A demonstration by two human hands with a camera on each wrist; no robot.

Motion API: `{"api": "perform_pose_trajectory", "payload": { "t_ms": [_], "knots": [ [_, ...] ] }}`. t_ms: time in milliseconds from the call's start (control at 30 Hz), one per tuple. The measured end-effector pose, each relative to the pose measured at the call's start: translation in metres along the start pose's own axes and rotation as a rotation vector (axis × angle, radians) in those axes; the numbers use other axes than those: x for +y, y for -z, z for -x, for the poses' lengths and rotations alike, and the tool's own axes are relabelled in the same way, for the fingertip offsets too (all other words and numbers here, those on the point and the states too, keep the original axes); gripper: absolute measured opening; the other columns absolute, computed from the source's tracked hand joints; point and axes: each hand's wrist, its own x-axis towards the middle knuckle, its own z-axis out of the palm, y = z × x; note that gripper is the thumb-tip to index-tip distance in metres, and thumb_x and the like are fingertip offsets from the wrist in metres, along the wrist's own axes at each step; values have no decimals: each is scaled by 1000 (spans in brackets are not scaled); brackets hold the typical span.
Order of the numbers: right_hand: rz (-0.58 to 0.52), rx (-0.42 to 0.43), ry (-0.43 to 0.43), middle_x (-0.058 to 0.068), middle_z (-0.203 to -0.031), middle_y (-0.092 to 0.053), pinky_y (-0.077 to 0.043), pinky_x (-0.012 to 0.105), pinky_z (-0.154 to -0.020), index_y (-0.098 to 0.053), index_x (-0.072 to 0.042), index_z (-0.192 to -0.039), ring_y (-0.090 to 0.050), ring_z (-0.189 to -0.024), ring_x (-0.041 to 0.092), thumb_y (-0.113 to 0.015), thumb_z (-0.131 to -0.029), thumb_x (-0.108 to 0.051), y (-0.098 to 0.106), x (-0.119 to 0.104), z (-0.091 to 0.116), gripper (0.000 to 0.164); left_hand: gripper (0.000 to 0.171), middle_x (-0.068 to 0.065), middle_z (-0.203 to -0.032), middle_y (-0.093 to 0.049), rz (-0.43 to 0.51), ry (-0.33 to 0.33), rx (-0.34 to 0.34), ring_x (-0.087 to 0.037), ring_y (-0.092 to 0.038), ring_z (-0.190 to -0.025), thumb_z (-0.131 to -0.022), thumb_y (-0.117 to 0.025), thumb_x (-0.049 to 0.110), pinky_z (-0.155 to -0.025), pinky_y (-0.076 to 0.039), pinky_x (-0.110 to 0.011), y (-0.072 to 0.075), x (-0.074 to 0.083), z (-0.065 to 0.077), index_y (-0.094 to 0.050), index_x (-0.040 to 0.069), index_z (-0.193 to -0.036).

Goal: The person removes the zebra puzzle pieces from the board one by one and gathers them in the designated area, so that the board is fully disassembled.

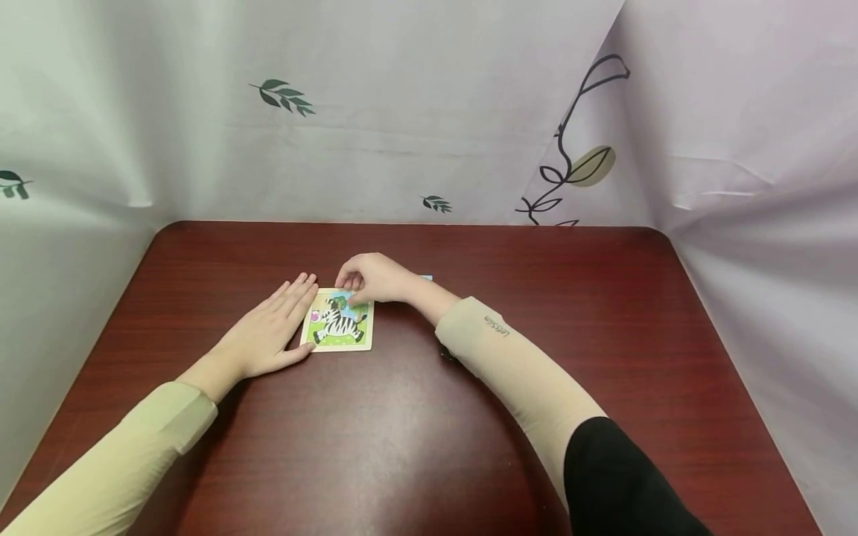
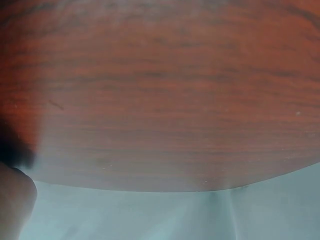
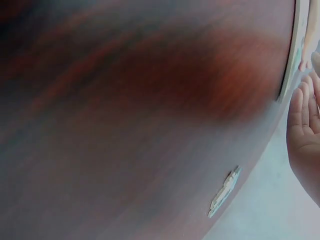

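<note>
A small zebra jigsaw puzzle (image 1: 338, 327) in a pale wooden frame lies on the dark red table. My left hand (image 1: 268, 335) lies flat with straight fingers along the frame's left side, its thumb at the lower left corner. Over the top right of the puzzle, my right hand (image 1: 378, 279) has bent fingers and pinches a puzzle piece at the picture's upper edge; the hand hides most of that piece. In the right wrist view, this right hand (image 3: 305, 130) shows at the right edge, beside the frame's rim (image 3: 290, 60).
A loose blue-edged piece (image 1: 427, 278) lies behind my right wrist, mostly covered. The right wrist view shows loose flat pieces (image 3: 225, 192) near the table's far edge. A white patterned cloth (image 1: 375, 112) hangs behind and beside the wood-grained table (image 1: 603, 313).
</note>
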Motion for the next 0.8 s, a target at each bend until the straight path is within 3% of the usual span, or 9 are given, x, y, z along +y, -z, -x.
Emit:
{"api": "perform_pose_trajectory", "payload": {
  "t_ms": [800],
  "knots": [
    [190,-60,9,6,-118,-70,-52,21,-94,-74,-9,-125,-65,-107,15,-84,-93,-20,-8,-4,-8,36,94,-29,-173,-25,-1,12,-25,-42,-22,-163,-96,-64,44,-136,7,-26,-1,-1,0,-26,-10,-163]
  ]
}}
